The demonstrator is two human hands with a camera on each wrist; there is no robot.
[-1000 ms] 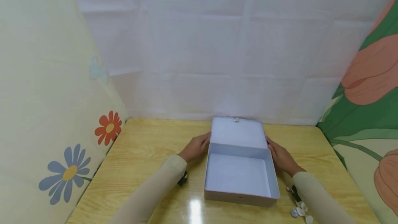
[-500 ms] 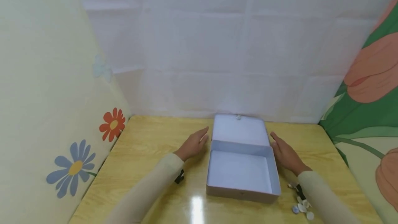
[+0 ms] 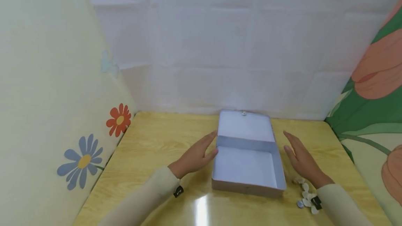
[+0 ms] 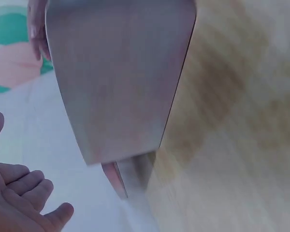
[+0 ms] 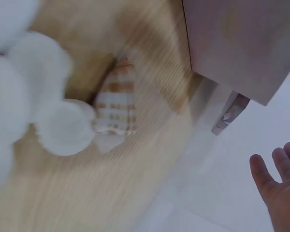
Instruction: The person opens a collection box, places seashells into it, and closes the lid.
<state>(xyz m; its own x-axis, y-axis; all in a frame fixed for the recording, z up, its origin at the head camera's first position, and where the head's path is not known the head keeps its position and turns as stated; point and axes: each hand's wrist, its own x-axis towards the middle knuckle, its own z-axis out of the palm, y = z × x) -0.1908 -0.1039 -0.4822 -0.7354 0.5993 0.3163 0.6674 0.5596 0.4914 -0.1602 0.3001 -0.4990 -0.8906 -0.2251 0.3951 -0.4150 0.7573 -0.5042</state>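
Note:
A hinged box [image 3: 248, 187], pale inside with brownish outer walls, stands on the table with its lid [image 3: 246, 125] folded back toward the white cloth. Nothing lies inside it. My left hand [image 3: 195, 156] is just off the box's left edge, fingers extended; the left wrist view shows a gap between those fingers and the box side [image 4: 121, 82]. To the right of the box my right hand [image 3: 304, 160] hovers with straight fingers, holding nothing. Several seashells [image 3: 307, 200] lie by my right wrist; one is a striped brown-and-white shell [image 5: 118, 101] among white ones.
A wood-grain table [image 3: 157, 138] carries everything. Behind it hangs a white cloth [image 3: 194, 44]; flowered cloths stand left [image 3: 41, 90] and right [image 3: 377, 114]. Dark wrist bands [image 3: 178, 191] are on both sleeves.
Both hands have let go of the box sides. The right hand has moved away rightward; the left has come back nearer the box's left edge. The lid stays folded back.

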